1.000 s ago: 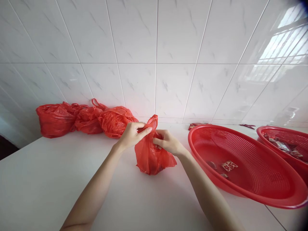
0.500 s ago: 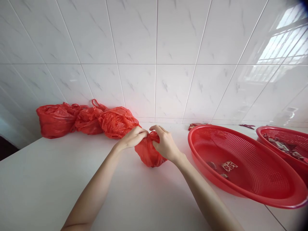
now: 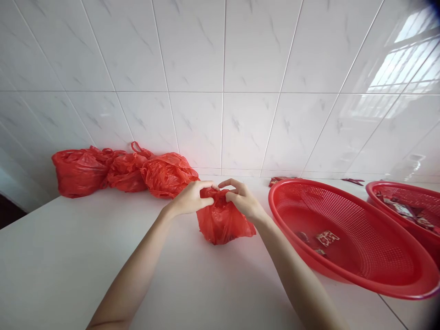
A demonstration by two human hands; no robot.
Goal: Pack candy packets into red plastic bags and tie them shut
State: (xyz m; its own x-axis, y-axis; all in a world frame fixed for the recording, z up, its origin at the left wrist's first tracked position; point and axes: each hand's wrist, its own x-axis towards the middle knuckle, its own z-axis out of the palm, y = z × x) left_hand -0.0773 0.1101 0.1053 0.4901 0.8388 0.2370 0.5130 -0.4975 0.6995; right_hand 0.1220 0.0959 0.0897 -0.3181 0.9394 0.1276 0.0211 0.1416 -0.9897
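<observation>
A red plastic bag (image 3: 223, 222) rests on the white table (image 3: 192, 284) in front of me, its lower part bulging with contents I cannot make out. My left hand (image 3: 190, 198) grips the upper left edge of the bag, thumb in front and fingers behind. On the other side, my right hand (image 3: 243, 199) pinches the upper right edge in the same way. The fingertips of both hands nearly meet above the gathered top of the bag.
Several filled red plastic bags (image 3: 168, 174) stand along the tiled wall (image 3: 195, 119) at left. A large red basket (image 3: 343, 197) with a few small packets (image 3: 327, 238) stands at right. Behind it are another red basket (image 3: 395, 185) and loose wrappers (image 3: 353, 181).
The bag has turned and spread wider, its lower right corner now sticking out. My hands have shifted to hold its top edge from both sides.
</observation>
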